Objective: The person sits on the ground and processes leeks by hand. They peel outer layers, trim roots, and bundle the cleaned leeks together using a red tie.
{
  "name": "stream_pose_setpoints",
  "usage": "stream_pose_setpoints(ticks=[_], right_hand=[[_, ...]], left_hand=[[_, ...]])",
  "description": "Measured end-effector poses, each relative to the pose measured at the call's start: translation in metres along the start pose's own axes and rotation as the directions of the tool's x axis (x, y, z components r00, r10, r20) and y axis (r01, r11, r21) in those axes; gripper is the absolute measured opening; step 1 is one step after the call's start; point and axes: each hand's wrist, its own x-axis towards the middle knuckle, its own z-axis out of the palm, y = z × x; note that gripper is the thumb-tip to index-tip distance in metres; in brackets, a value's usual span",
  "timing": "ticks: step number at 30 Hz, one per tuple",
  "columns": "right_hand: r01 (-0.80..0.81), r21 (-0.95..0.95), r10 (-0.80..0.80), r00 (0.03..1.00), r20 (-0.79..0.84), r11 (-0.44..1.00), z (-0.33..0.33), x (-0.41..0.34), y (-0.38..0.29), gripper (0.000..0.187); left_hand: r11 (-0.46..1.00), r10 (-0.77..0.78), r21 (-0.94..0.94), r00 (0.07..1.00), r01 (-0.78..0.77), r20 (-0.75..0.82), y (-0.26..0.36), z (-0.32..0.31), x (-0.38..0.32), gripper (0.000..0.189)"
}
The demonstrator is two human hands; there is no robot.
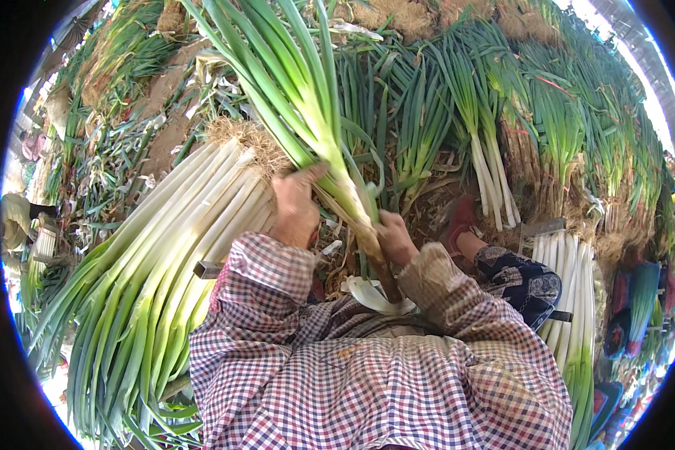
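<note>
My left hand (298, 202) grips a large green onion (329, 149) by its pale stalk, just below where the leaves spread. Its green leaves fan away from me, and its brown, unpeeled base slants toward my lap. Lower on the same stalk is my right hand (396, 239), fingers curled at its side beside a blurred green strip; whether they pinch that strip or the stalk, I cannot tell. A pale piece of peel (379, 298) lies by the base at my lap. Left of my left hand rests a thick pile of peeled green onions (185, 219), roots pointing away.
A metal bar (207, 270) sticks out beside the pile. Stripped leaves (129, 163) litter the ground. Unpeeled bundles (557, 135) stretch across the far right. Several whiter onions (490, 174) lie there, and peeled ones (562, 270) rest by my knee, near my red shoe (461, 222).
</note>
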Motion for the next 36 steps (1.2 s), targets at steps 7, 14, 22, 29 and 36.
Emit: stream_pose_setpoints(ticks=[7,14,22,29,36], right_hand=[[-0.326,-0.117,0.346,0.893,0.287,0.938,-0.023,-0.096,0.066,0.023],[0.160,-0.694,0.350,0.770,0.533,0.702,-0.058,-0.141,0.237,0.018],[-0.248,-0.928,0.822,0.562,0.095,0.277,-0.099,-0.160,0.223,0.034],[-0.237,0.416,0.141,0.958,0.249,0.878,-0.055,-0.056,-0.061,0.053],[-0.109,-0.055,0.113,0.989,0.096,0.993,-0.016,-0.084,-0.066,0.032]], left_hand=[[0.983,-0.105,0.173,0.957,0.059,0.271,-0.049,-0.028,-0.030,0.017],[0.957,-0.122,0.289,0.911,0.003,0.395,-0.085,-0.022,-0.040,0.008],[0.976,0.205,-0.025,0.873,-0.217,0.442,0.026,-0.017,-0.024,0.025],[0.953,0.303,-0.117,0.839,-0.281,0.451,0.061,-0.059,-0.020,0.043],[0.992,0.122,-0.046,0.783,-0.119,0.610,0.053,-0.048,-0.027,0.017]])
